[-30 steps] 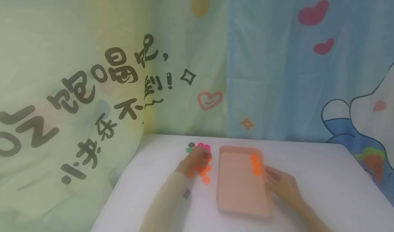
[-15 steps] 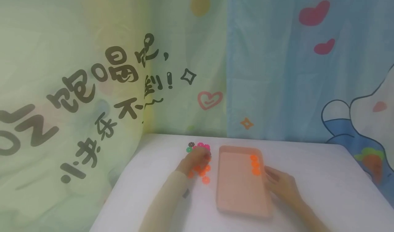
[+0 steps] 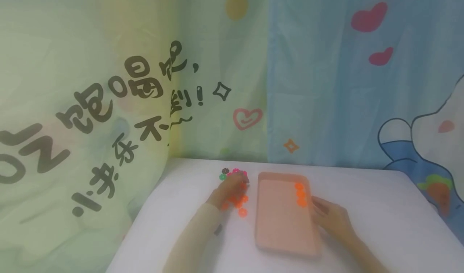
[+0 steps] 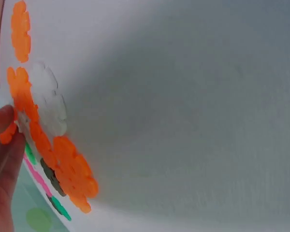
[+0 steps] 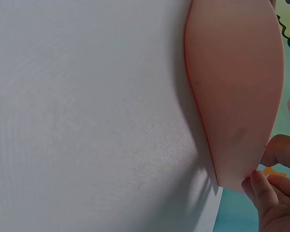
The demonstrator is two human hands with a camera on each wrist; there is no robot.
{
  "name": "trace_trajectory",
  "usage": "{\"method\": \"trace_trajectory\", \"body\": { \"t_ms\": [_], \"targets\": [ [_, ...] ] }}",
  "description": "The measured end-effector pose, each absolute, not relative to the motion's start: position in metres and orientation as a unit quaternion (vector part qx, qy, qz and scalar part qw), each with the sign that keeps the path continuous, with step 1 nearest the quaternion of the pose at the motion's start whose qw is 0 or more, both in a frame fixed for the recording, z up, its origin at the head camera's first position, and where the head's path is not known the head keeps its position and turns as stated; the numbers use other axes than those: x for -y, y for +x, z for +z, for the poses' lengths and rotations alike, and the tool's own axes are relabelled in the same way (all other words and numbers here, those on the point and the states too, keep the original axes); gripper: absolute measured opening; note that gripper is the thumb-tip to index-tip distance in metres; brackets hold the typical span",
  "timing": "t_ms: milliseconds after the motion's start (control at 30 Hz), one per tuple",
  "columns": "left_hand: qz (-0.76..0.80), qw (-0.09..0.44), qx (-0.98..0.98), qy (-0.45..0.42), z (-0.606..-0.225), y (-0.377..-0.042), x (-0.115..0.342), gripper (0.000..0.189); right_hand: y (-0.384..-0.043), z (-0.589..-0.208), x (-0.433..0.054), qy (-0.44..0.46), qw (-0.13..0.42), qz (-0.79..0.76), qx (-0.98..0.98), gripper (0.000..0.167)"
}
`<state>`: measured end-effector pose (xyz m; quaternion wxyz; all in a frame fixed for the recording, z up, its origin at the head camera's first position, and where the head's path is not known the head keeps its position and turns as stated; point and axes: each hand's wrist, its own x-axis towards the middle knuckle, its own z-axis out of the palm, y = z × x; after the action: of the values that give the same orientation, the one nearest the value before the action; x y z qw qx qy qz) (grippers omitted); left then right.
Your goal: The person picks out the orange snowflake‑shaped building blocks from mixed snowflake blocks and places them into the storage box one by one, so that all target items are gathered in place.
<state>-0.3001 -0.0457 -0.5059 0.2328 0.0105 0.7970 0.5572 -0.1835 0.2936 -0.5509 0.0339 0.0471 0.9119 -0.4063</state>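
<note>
A few orange flowers [image 3: 301, 194] are already in the tray [image 3: 277, 228], loads still on the table [image 3: 384, 208]. Left hand [image 3: 233, 185] seems to pinch another; right hand [image 3: 333, 218] grips the tray's side.

Someone here's got their left hand [image 3: 233, 186] over a bunch of flowery orange bits [image 3: 237, 202], with pink ones [image 3: 236, 171] and a green one [image 3: 222, 177] peeking out behind. Right hand's [image 3: 331, 216] on the peach tray [image 3: 282, 228], orange row [image 3: 301, 194] inside along that side.
</note>
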Motion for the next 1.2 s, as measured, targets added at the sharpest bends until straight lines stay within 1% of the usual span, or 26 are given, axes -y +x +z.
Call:
{"method": "trace_trajectory", "body": {
  "t_ms": [133, 200, 233, 333, 433, 533, 567, 633, 667, 700, 733, 800, 867, 933, 967, 1200],
  "targets": [
    [0.521, 0.243, -0.817, 0.041, -0.506, -0.302, 0.052, 0.037, -0.184, -0.554, -0.295, 0.041, 0.032, -0.409, -0.911, 0.070],
    [0.490, 0.236, -0.836, 0.076, -0.506, -0.303, 0.054, 0.034, -0.184, -0.554, -0.295, 0.044, 0.034, -0.410, -0.910, 0.070],
    [0.481, 0.237, -0.840, 0.079, -0.506, -0.303, 0.055, 0.034, -0.184, -0.554, -0.295, 0.044, 0.034, -0.409, -0.911, 0.070],
    [0.478, 0.240, -0.842, 0.072, -0.504, -0.302, 0.054, 0.035, -0.184, -0.554, -0.295, 0.049, 0.036, -0.412, -0.909, 0.069],
    [0.531, 0.257, -0.807, 0.028, -0.498, -0.296, 0.052, 0.041, -0.183, -0.551, -0.294, 0.046, 0.036, -0.413, -0.909, 0.069],
    [0.570, 0.260, -0.779, 0.028, -0.487, -0.291, 0.049, 0.035, -0.182, -0.548, -0.292, 0.043, 0.034, -0.411, -0.910, 0.069],
    [0.572, 0.254, -0.779, 0.039, -0.483, -0.289, 0.049, 0.029, -0.182, -0.547, -0.292, 0.042, 0.032, -0.410, -0.910, 0.069],
    [0.536, 0.220, -0.809, 0.104, -0.479, -0.291, 0.049, 0.019, -0.181, -0.546, -0.291, 0.042, 0.029, -0.409, -0.911, 0.068],
    [0.503, 0.193, -0.829, 0.149, -0.478, -0.294, 0.049, 0.018, -0.180, -0.545, -0.290, 0.043, 0.029, -0.407, -0.912, 0.068],
    [0.464, 0.157, -0.849, 0.199, -0.481, -0.299, 0.049, 0.019, -0.179, -0.545, -0.290, 0.043, 0.030, -0.406, -0.912, 0.068],
    [0.420, 0.105, -0.866, 0.252, -0.484, -0.305, 0.049, 0.022, -0.179, -0.544, -0.289, 0.044, 0.032, -0.406, -0.912, 0.068],
    [0.361, 0.008, -0.872, 0.331, -0.493, -0.317, 0.048, 0.028, -0.178, -0.542, -0.287, 0.048, 0.035, -0.403, -0.913, 0.068],
    [0.359, -0.049, -0.854, 0.374, -0.501, -0.327, 0.046, 0.028, -0.176, -0.539, -0.285, 0.052, 0.040, -0.404, -0.912, 0.068],
    [0.388, -0.069, -0.834, 0.386, -0.508, -0.334, 0.043, 0.027, -0.174, -0.536, -0.283, 0.057, 0.044, -0.402, -0.913, 0.067],
    [0.406, -0.067, -0.828, 0.381, -0.510, -0.335, 0.040, 0.028, -0.173, -0.534, -0.282, 0.057, 0.044, -0.401, -0.913, 0.067],
    [0.506, -0.005, -0.810, 0.297, -0.511, -0.337, 0.012, 0.026, -0.169, -0.524, -0.278, 0.049, 0.039, -0.394, -0.917, 0.065]
  ]
}}
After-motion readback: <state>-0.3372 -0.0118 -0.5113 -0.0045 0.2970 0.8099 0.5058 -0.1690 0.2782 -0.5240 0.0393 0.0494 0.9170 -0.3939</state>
